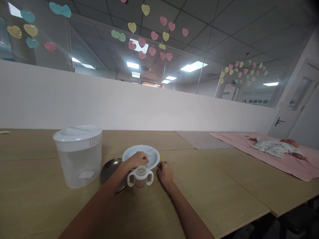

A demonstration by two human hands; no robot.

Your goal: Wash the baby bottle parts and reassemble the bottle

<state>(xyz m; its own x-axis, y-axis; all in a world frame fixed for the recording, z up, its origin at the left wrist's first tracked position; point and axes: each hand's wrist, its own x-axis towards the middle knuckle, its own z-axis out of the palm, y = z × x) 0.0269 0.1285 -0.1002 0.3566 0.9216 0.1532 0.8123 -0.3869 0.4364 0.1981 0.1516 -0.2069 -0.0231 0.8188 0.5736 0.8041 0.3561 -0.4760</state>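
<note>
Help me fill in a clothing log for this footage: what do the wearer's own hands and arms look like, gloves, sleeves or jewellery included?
The left hand and right hand wear no gloves. The left forearm and right forearm show no sleeves, watch, bracelet or clear markings. Rings and nail details are too small to tell.

The metal dish [108, 171] is partly covered by the left arm [99, 201], anything within the left hand [139, 159] cannot be made out, the yellow item [160, 156] by the right hand [165, 174] is mostly hidden, and red markings [139, 186] on the bottle [141, 177] are too small to be read.
</note>
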